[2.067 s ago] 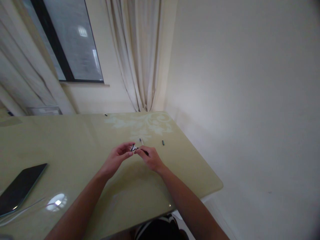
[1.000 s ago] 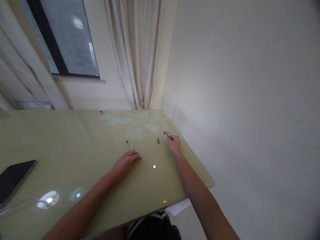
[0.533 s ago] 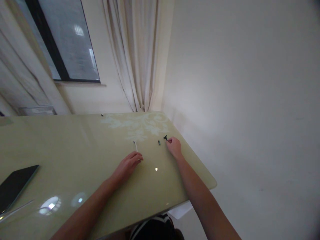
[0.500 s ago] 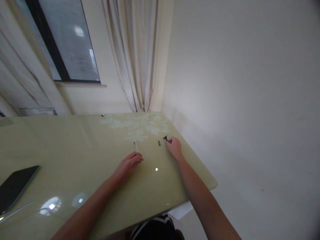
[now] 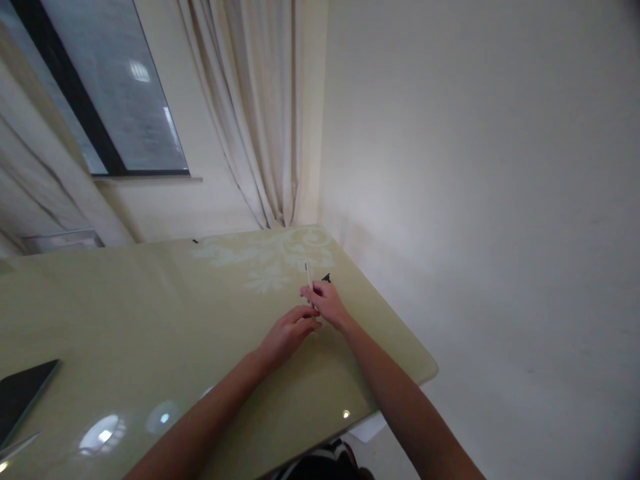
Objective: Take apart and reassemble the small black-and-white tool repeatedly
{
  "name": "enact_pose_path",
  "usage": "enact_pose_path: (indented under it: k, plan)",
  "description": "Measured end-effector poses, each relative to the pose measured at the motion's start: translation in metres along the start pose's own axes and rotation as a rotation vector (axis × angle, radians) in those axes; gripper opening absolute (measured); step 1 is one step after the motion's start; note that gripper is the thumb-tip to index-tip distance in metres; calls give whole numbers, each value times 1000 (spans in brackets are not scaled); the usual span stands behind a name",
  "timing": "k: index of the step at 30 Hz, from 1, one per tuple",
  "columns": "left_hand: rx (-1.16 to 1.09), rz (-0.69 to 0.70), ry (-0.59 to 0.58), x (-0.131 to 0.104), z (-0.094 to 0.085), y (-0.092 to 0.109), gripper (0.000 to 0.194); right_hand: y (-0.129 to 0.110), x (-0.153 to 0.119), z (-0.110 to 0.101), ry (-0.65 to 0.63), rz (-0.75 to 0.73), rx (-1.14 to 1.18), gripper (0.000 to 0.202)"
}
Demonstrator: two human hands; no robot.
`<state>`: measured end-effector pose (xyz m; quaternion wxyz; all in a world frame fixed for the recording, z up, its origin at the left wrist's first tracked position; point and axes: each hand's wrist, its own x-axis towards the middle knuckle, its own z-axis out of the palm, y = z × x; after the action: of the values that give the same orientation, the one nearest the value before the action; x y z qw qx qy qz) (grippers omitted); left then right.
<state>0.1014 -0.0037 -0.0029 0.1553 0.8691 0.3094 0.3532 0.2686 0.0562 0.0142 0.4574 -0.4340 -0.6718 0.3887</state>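
A thin white stick with a dark tip [image 5: 307, 270] points away from me, slightly raised at its far end. My right hand [image 5: 326, 301] pinches it around the middle. Close below, my left hand [image 5: 295, 330] has its fingers curled together around the stick's near end, which they mostly hide. Just beyond my right hand lies a small black branching piece [image 5: 327, 277], partly covered by the knuckles. What else the fingertips may hold is too small to make out.
The pale glossy table [image 5: 225, 300] ends at a rounded right corner near the wall [image 5: 475, 200]. A dark flat tablet-like object [image 5: 23, 397] lies at left, with a thin shiny rod [image 5: 20, 447] beside it. A tiny black piece [image 5: 195, 241] lies at the far edge.
My right hand has let go of the black piece and moved left onto the white stick. My left hand has brought the stick right. The small dark oblong piece is out of sight.
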Motion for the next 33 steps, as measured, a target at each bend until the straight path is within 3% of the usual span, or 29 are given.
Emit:
enact_pose_path:
  k: [2, 4, 6, 9, 11, 16, 19, 22, 27, 33]
  plan:
    - [-19, 15, -10, 12, 10, -4, 23, 0, 2, -3, 93, 43, 114, 49]
    - [-42, -35, 80, 24, 17, -14, 28, 3, 5, -11, 296, 69, 210, 51]
    - [-19, -160, 190, 38, 21, -28, 43, 6, 9, -20, 493, 97, 274, 53]
    - [144, -350, 165, 60, 27, -49, 65, 12, 11, -26, 594, 132, 296, 54]
    - [212, -450, 107, 71, 31, -59, 66, 15, 11, -24, 569, 123, 275, 55]
    - [189, -500, 46, 77, 30, -68, 30, 14, 6, -16, 500, 52, 142, 54]
    - [102, -447, 27, 60, 15, -67, 28, 10, 2, -17, 507, -14, -79, 51]
    - [-103, -397, 7, 28, -7, -66, 33, 7, -4, -18, 457, -72, -218, 46]
    - [-208, -541, 80, -27, -38, -52, 38, -3, -11, -6, 185, -182, -262, 40]
    - [-46, -417, 323, -48, -47, -34, 40, -26, 3, 38, -217, -23, -247, 33]
